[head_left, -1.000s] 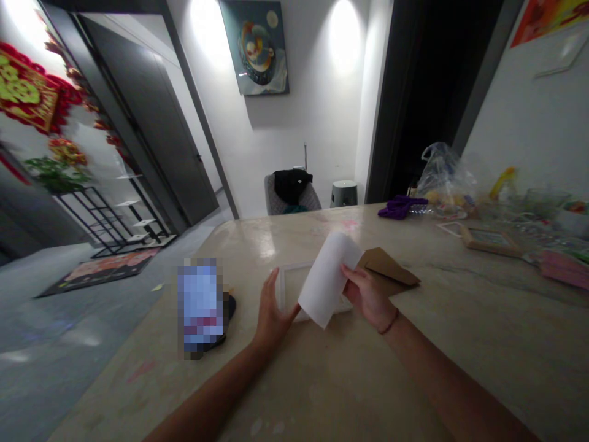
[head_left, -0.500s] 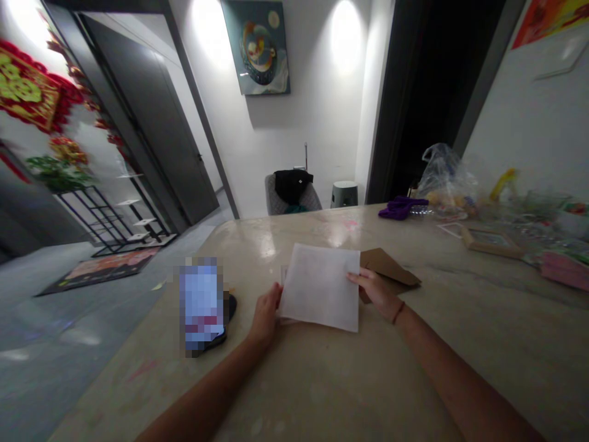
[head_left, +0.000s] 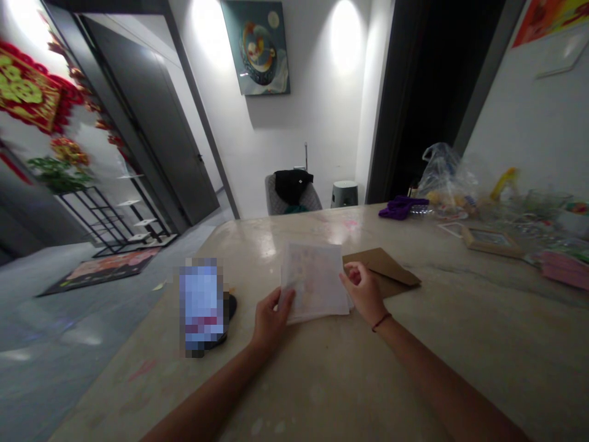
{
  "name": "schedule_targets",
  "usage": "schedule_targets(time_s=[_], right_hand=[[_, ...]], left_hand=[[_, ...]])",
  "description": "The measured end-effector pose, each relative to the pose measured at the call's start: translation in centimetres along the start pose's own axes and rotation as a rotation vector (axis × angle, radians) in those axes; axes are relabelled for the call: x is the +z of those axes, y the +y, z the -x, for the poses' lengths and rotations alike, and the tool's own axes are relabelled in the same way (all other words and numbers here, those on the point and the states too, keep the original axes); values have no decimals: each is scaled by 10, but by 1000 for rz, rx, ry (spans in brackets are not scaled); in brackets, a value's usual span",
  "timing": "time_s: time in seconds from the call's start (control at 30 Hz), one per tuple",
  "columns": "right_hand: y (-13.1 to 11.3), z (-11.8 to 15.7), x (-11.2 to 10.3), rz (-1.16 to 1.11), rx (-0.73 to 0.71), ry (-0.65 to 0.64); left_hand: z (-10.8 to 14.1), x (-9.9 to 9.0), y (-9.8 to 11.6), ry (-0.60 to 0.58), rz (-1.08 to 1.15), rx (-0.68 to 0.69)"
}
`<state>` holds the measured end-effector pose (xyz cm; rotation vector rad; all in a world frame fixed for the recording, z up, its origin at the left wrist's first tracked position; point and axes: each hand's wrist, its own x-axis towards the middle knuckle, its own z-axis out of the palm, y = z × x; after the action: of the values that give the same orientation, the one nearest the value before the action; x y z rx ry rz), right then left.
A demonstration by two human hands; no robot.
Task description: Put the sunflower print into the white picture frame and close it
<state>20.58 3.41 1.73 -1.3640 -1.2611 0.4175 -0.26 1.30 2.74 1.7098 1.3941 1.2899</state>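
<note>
A white, translucent paper sheet (head_left: 317,279) lies over other paper, with a faint coloured picture showing through it. My left hand (head_left: 271,316) is closed on the left edge of this small stack, thumb on top and fingers partly hidden underneath. At the right edge, my right hand (head_left: 365,291) has its fingers loosely curled, thumb apart from them and close to or touching the paper's side. Behind that hand a brown kraft envelope (head_left: 386,264) rests on the table, partly covered by the hand and the sheet.
A blurred-out phone (head_left: 201,307) stands on the table (head_left: 294,380) at the left, on a dark base. Along the right side are a purple cloth (head_left: 401,207), a plastic bag (head_left: 446,184), a wooden frame (head_left: 491,241) and a pink packet (head_left: 565,269). A chair (head_left: 271,190) stands behind the table.
The raised sheet has come down leftward onto the stack. My right hand has loosened its pinch and curled its fingers at the right edge. My left thumb has moved onto the paper.
</note>
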Motion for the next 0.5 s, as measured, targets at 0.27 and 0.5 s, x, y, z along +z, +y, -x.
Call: schedule_targets(time_s=[0.27,0.5], right_hand=[[16,-6,4,-80,99,-18],[18,-5,5,-181,159,-127]], left_hand=[[3,-1,3,10,-39,43],[1,-1,-4,58,-52,31]])
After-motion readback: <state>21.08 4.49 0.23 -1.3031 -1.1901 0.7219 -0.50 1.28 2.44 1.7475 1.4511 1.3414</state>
